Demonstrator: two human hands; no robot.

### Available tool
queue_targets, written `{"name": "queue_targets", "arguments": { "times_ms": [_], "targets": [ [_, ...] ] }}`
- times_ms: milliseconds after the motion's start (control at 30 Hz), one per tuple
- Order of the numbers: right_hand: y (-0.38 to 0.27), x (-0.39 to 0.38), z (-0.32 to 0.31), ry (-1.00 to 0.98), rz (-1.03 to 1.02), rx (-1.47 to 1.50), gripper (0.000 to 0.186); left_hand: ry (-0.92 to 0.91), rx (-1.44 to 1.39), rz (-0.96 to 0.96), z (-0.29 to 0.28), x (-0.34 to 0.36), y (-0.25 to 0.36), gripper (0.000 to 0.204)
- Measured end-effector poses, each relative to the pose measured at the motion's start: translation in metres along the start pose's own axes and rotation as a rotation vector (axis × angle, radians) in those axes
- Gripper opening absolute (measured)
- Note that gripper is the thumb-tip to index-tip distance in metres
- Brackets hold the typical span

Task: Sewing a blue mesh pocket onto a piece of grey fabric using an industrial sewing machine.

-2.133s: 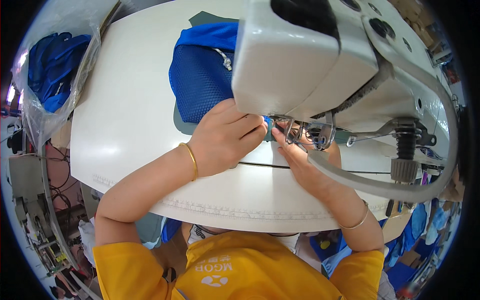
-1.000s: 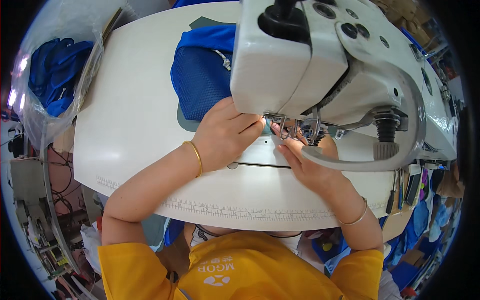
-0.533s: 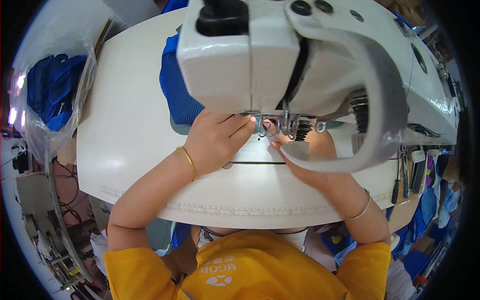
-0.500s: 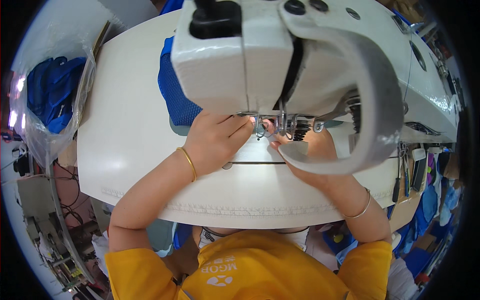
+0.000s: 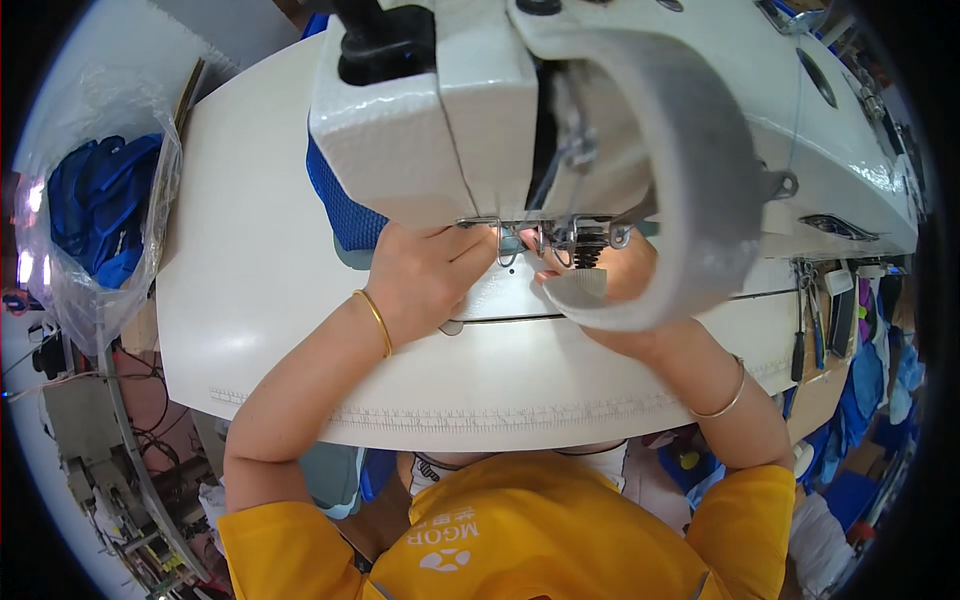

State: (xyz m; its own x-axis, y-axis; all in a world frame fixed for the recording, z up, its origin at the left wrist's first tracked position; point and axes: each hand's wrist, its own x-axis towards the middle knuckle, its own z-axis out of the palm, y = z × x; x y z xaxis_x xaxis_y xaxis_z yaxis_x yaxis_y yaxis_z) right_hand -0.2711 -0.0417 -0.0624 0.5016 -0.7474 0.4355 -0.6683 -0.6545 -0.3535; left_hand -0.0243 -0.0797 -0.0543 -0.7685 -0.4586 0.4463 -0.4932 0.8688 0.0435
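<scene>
Beside table [image 5: 250,290], clear bag [image 5: 82,308] holds blue cloth [image 5: 100,205]; left hand [image 5: 422,278] by machine [image 5: 395,150].

left grip [image 5: 422,278] by blue mesh [image 5: 347,208] | right grip [image 5: 630,275] partly behind sewing machine [image 5: 400,145]

Yellow shirt [image 5: 545,535], gold bangle [image 5: 377,320], seemingly silver bracelet [image 5: 729,402]

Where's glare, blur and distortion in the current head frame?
Head view, glare: pale sheen on the white table's left part, glints on the sewing machine; head view, light: right hand brightly lit beneath the machine; head view, blur: metal lever smeared, likely motion, curved grey guard soft; head view, distortion: table's front edge bows, corners go black.
</scene>
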Motion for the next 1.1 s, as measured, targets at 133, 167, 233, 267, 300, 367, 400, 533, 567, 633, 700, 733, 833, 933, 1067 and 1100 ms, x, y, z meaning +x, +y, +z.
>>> {"name": "queue_targets", "arguments": {
  "times_ms": [133, 167, 233, 267, 300, 367, 400, 533, 567, 633, 700, 733, 833, 933, 1067, 1100],
  "targets": [
    [-0.006, -0.002, -0.006, 0.052, -0.085, -0.187, 0.022, 0.045, 0.047, -0.017, -0.006, 0.0, 0.001, 0.031],
    [-0.008, -0.003, -0.008, 0.035, 0.005, -0.112, 0.024, 0.039, 0.042, -0.034, -0.008, -0.002, 0.001, 0.032],
    [-0.005, -0.006, -0.009, 0.007, 0.105, -0.073, 0.031, 0.091, 0.074, 0.017, -0.018, -0.004, 0.003, 0.032],
    [-0.004, -0.007, -0.011, 0.011, 0.108, -0.078, 0.031, 0.139, 0.106, 0.06, -0.024, -0.009, 0.005, 0.031],
    [-0.005, -0.006, -0.012, 0.035, 0.097, -0.096, 0.031, 0.138, 0.11, 0.068, -0.031, -0.025, 0.007, 0.031],
    [-0.008, -0.006, -0.014, 0.062, 0.093, -0.115, 0.032, 0.032, 0.099, -0.099, -0.041, -0.061, 0.015, 0.035],
    [-0.006, -0.005, -0.014, 0.05, 0.113, -0.12, 0.033, 0.029, 0.1, -0.089, -0.042, -0.063, 0.018, 0.035],
    [0.003, 0.001, -0.019, 0.06, 0.039, -0.26, 0.029, -0.08, 0.254, -0.393, -0.051, -0.073, 0.027, 0.047],
    [0.005, 0.007, -0.023, 0.066, 0.045, -0.259, 0.029, -0.11, 0.229, -0.393, -0.055, -0.074, 0.034, 0.048],
    [0.011, 0.018, -0.032, 0.037, 0.107, -0.22, 0.025, -0.125, 0.148, -0.366, -0.058, -0.083, 0.057, 0.05],
    [0.03, 0.027, -0.025, 0.011, 0.165, -0.144, 0.024, -0.144, 0.013, -0.31, -0.064, -0.082, 0.092, 0.049],
    [0.034, 0.03, -0.021, -0.02, 0.217, -0.065, 0.024, -0.187, -0.076, -0.267, -0.07, -0.076, 0.106, 0.049],
    [0.02, 0.021, -0.019, -0.068, 0.211, -0.163, 0.018, -0.23, -0.215, -0.23, -0.081, -0.049, 0.121, 0.04],
    [0.001, 0.004, -0.015, 0.058, -0.001, -0.23, 0.015, -0.14, -0.477, -0.05, -0.093, -0.026, 0.095, 0.026],
    [-0.034, -0.014, -0.022, 0.057, -0.197, -0.166, 0.018, -0.021, -0.133, -0.152, -0.084, 0.011, 0.026, 0.021],
    [-0.04, -0.018, -0.019, 0.063, -0.194, -0.167, 0.018, -0.067, -0.159, -0.202, -0.076, 0.006, 0.021, 0.021]
  ]
}}
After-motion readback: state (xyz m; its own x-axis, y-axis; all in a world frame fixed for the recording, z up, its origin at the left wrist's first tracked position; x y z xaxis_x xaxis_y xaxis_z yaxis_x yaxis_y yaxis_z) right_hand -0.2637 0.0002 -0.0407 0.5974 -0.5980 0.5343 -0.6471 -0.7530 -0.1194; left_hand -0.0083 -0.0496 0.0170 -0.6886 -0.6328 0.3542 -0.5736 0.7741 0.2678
